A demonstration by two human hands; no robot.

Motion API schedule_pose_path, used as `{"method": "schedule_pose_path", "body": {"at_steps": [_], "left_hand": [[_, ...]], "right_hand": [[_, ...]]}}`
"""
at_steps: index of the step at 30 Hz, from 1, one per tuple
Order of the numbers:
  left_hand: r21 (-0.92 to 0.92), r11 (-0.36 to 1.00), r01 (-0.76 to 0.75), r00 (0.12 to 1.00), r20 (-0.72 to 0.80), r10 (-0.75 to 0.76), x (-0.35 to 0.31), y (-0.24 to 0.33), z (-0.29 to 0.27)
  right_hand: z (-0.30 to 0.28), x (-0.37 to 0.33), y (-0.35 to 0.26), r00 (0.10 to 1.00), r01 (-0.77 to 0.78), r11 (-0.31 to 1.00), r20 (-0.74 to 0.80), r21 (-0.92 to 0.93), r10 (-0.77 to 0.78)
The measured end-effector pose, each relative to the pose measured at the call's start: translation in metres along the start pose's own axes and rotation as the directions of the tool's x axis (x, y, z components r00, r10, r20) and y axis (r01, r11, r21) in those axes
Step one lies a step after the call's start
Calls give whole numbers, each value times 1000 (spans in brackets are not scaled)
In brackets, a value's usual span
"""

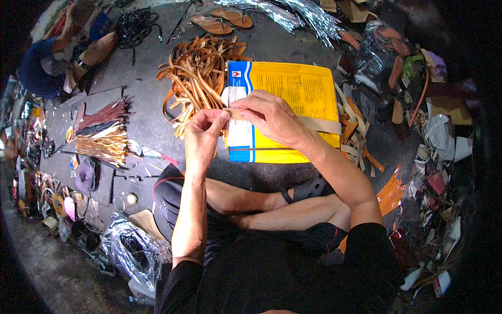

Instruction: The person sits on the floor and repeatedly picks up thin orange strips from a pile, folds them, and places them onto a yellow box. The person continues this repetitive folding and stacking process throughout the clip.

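A black short-sleeved shirt [293,261] is seen at the bottom centre of the frame. Near the middle, a narrow, flat, tan strip [234,113] is pinched between thumb and fingers by the left hand [203,129] and by the right hand [273,116], over the left part of a yellow, blue and white rectangular panel [293,83]. Tangled orange-brown strips [196,73] are heaped at upper centre.

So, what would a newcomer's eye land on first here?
The bright yellow pack with a blue-and-white left end, lying in front of the person's crossed legs. At that end, the left grip and right grip pinch a tan strip. Beyond the left grip sprawls a tangle of shiny brown strips; silvery strips glint at the picture's top.
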State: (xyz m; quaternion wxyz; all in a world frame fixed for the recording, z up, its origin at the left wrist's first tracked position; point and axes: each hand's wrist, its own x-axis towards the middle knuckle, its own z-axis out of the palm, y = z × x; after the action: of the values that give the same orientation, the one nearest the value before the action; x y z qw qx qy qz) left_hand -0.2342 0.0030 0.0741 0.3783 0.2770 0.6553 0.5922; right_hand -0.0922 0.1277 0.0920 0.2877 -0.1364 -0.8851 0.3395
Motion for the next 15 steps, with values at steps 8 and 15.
{"method": "schedule_pose_path", "body": {"at_steps": [8,15], "left_hand": [[-385,905,180,980,147,-133,10,-14,-1],[-273,933,233,972,86,-218,10,-10,7]], "right_hand": [[-1,1,-1,981,171,961,124,-218,-146],[4,1,-6,993,116,970,28,-215,-112]]}}
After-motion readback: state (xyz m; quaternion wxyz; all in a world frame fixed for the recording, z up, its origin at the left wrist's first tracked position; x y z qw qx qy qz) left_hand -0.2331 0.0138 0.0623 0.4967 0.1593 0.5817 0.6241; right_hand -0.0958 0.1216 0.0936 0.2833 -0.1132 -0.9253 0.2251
